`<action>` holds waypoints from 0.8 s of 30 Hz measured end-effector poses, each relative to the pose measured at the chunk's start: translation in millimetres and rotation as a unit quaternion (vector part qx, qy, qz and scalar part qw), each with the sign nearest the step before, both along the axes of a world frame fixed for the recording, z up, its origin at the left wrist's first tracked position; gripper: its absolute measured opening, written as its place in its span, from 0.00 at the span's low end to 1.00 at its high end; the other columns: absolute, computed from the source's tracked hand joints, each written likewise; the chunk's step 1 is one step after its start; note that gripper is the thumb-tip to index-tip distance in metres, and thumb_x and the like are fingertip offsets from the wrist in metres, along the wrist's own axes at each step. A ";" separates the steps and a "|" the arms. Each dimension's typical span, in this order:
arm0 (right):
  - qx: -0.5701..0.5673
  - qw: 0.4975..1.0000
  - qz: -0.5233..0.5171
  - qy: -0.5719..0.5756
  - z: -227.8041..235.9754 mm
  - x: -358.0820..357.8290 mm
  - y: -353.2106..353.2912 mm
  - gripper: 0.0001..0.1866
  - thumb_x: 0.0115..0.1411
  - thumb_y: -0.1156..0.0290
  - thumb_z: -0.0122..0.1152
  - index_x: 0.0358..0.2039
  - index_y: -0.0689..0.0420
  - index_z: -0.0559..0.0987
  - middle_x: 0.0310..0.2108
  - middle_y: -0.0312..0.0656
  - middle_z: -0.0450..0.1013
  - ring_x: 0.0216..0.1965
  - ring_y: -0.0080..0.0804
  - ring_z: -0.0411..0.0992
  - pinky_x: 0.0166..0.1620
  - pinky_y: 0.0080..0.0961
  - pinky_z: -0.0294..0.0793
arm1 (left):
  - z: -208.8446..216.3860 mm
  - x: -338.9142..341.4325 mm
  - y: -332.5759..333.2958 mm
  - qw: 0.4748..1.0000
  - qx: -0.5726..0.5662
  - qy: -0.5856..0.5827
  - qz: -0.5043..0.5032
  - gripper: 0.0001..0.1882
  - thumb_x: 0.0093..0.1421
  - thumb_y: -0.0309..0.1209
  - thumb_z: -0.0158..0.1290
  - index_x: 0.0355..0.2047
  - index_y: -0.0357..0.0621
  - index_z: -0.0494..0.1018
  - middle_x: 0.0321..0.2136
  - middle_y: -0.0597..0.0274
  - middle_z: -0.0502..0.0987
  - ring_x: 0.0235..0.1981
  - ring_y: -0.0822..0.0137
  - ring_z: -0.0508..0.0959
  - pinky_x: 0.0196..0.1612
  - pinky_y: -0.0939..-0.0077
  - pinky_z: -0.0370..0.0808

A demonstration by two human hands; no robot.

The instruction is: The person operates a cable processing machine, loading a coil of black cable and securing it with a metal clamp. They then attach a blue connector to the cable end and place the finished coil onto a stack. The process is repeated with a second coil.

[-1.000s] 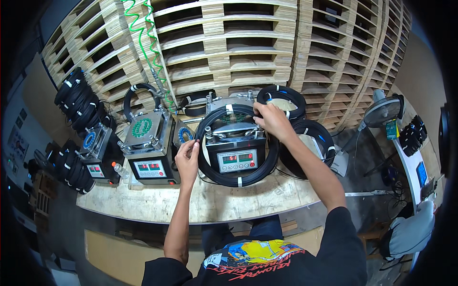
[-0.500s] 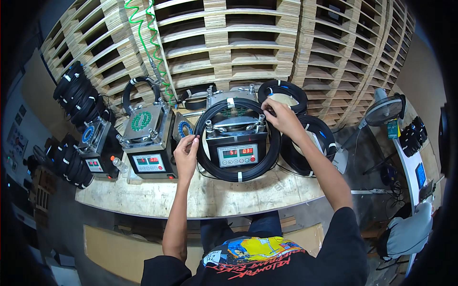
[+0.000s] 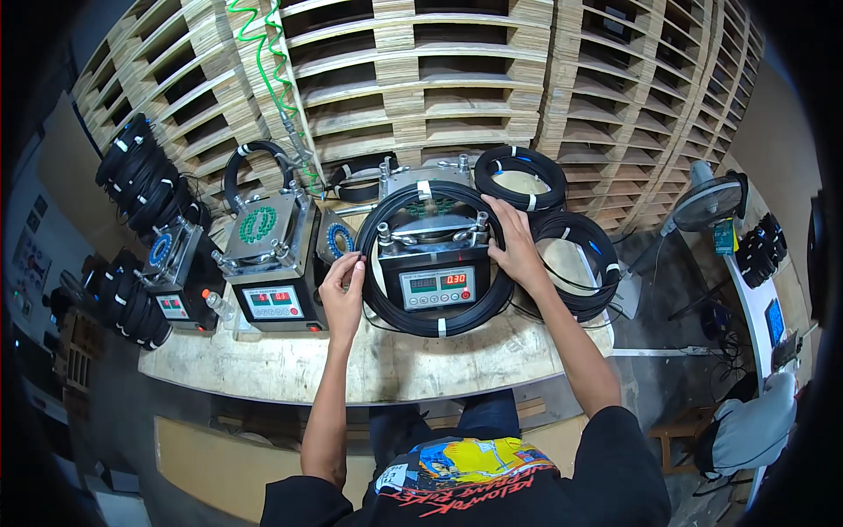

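A large coil of black cable (image 3: 413,323), bound with white tape at top and bottom, stands upright against the front of the middle machine (image 3: 430,263). That machine's metal top and lit display panel show through the ring. My left hand (image 3: 343,285) pinches the coil's left side between thumb and fingers. On the opposite side, my right hand (image 3: 518,248) is closed round the coil, its thumb towards the inside and its fingers higher up the ring.
To the left stand a second machine (image 3: 270,303) with green rings on its top plate, a smaller machine (image 3: 180,303) and a clear bottle (image 3: 219,303). More black coils (image 3: 575,303) lie at right. Wooden pallets (image 3: 413,39) rise behind the wooden table (image 3: 263,364). A fan (image 3: 705,195) and a seated person (image 3: 751,430) are farther right.
My right hand has slid down the coil's right side, from a pinch near the upper right to a fuller grip. The left hand and coil stay nearly in place. One display number has dimmed.
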State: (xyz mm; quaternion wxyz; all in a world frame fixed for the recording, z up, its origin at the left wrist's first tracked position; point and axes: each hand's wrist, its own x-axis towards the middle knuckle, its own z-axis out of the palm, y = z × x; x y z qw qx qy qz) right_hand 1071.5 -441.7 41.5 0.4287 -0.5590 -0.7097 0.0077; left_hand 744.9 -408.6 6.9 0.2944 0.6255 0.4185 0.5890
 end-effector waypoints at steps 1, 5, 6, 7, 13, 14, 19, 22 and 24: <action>0.004 1.000 -0.003 0.001 0.4 -0.1 1.0 0.44 0.47 0.85 0.61 0.67 0.49 0.64 0.60 0.48 0.66 0.59 0.52 0.63 0.65 0.41 0.62 | -0.3 0.4 -0.7 1.000 0.001 0.000 0.004 0.11 0.66 0.25 0.55 0.44 0.28 0.79 0.45 0.54 0.81 0.44 0.69 0.81 0.48 0.77 0.77; -0.004 0.999 -0.033 -0.011 5.4 -2.4 1.9 0.42 0.48 0.85 0.59 0.66 0.50 0.66 0.59 0.48 0.67 0.57 0.52 0.66 0.62 0.41 0.66 | -3.5 3.4 -1.5 1.000 -0.005 -0.006 0.017 0.11 0.66 0.25 0.55 0.44 0.28 0.79 0.46 0.54 0.81 0.46 0.68 0.80 0.50 0.77 0.77; -0.012 0.999 -0.044 -0.018 7.0 -4.5 0.9 0.41 0.48 0.85 0.59 0.65 0.51 0.66 0.59 0.48 0.67 0.57 0.51 0.66 0.62 0.41 0.66 | -5.1 3.7 -1.8 1.000 -0.009 -0.009 0.020 0.11 0.66 0.25 0.55 0.44 0.28 0.79 0.46 0.54 0.81 0.46 0.68 0.80 0.50 0.76 0.77; -0.008 0.999 -0.047 -0.016 7.5 -6.0 0.0 0.41 0.48 0.85 0.59 0.65 0.51 0.66 0.58 0.48 0.68 0.57 0.51 0.66 0.61 0.41 0.67 | -5.7 4.3 -2.5 1.000 -0.007 -0.008 0.020 0.11 0.66 0.25 0.55 0.44 0.28 0.79 0.46 0.54 0.81 0.46 0.68 0.80 0.51 0.76 0.77; -0.049 0.991 -0.105 0.072 4.3 -9.3 -2.9 0.27 0.53 0.81 0.60 0.55 0.52 0.71 0.44 0.46 0.75 0.41 0.55 0.75 0.46 0.44 0.77 | -1.2 4.0 -4.2 1.000 -0.018 -0.022 0.013 0.12 0.67 0.26 0.55 0.45 0.28 0.79 0.45 0.54 0.81 0.46 0.69 0.80 0.50 0.76 0.76; -0.030 0.994 -0.086 0.063 0.9 -3.0 -1.8 0.23 0.53 0.80 0.61 0.51 0.54 0.71 0.42 0.46 0.76 0.39 0.55 0.76 0.44 0.44 0.77 | -1.6 3.5 -2.9 1.000 -0.013 -0.019 0.014 0.12 0.67 0.26 0.55 0.45 0.28 0.79 0.43 0.55 0.81 0.44 0.70 0.80 0.49 0.77 0.76; -0.021 0.996 -0.074 -0.034 16.4 13.5 -14.3 0.11 0.55 0.74 0.64 0.37 0.61 0.73 0.37 0.52 0.76 0.37 0.53 0.77 0.39 0.45 0.75 | -7.8 -9.6 0.4 0.998 -0.049 -0.040 0.011 0.12 0.67 0.28 0.56 0.45 0.30 0.80 0.37 0.63 0.81 0.36 0.76 0.78 0.40 0.82 0.74; -0.132 0.987 -0.093 -0.002 33.3 18.9 -21.9 0.09 0.57 0.70 0.65 0.34 0.60 0.76 0.29 0.52 0.77 0.33 0.55 0.77 0.35 0.43 0.75 | -12.2 -15.4 -0.1 0.993 -0.071 -0.097 0.006 0.12 0.67 0.28 0.57 0.45 0.32 0.80 0.34 0.65 0.80 0.32 0.79 0.77 0.37 0.83 0.74; -0.139 0.986 -0.093 0.011 41.8 22.1 -26.2 0.07 0.58 0.72 0.66 0.34 0.61 0.79 0.22 0.51 0.77 0.27 0.49 0.78 0.33 0.36 0.75 | -7.4 -16.8 0.1 0.989 -0.076 -0.125 0.001 0.12 0.66 0.28 0.58 0.46 0.32 0.80 0.33 0.65 0.80 0.32 0.79 0.77 0.37 0.83 0.74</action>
